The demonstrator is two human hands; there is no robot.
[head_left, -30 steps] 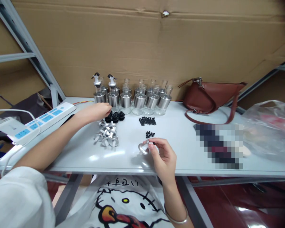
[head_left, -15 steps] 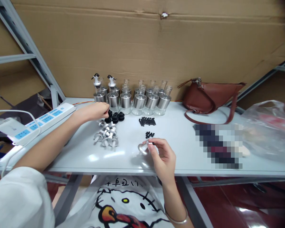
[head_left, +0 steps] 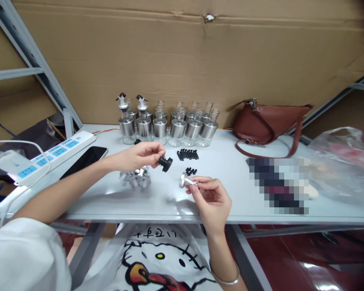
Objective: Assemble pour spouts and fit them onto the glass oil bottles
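Between the thumb and fingers of my left hand (head_left: 142, 155) is a black ribbed stopper (head_left: 165, 164), its wide end facing right. My right hand (head_left: 214, 200) pinches a silver pour spout (head_left: 186, 181) with its round base turned up and left, a short gap from the stopper. Below my left hand lies a pile of silver spouts (head_left: 139, 178), partly covered by it. Small black caps (head_left: 191, 171) sit just beyond the spout in my right hand. Farther back is a row of black levers (head_left: 187, 154). More black stoppers are mostly hidden behind my left hand.
Several glass bottles with steel sleeves (head_left: 178, 128) stand along the cardboard back; two carry fitted pour spouts (head_left: 142, 103). A power strip (head_left: 59, 152) and a phone (head_left: 87, 159) lie left. Right are a brown handbag (head_left: 269, 121) and a clear plastic bag (head_left: 346, 165).
My left hand has come right and toward me from the stopper group, bringing one black stopper. My right hand has tilted the spout so its base faces more upward and left.
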